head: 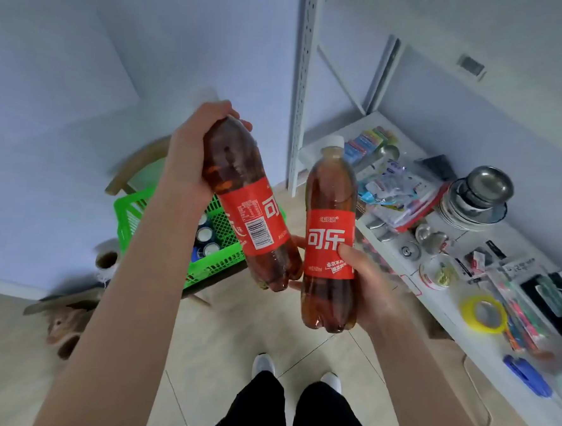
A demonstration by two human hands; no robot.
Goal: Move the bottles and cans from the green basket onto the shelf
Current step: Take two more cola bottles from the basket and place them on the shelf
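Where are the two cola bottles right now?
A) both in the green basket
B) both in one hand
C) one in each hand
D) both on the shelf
C: the left hand grips the tilted cola bottle near its top, and the right hand holds the upright cola bottle around its lower half, both held up in the air in front of the green basket.

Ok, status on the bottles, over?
Both full: left grip on tilted bottle, right grip on upright bottle. More cans in basket. Clutter crowds shelf.
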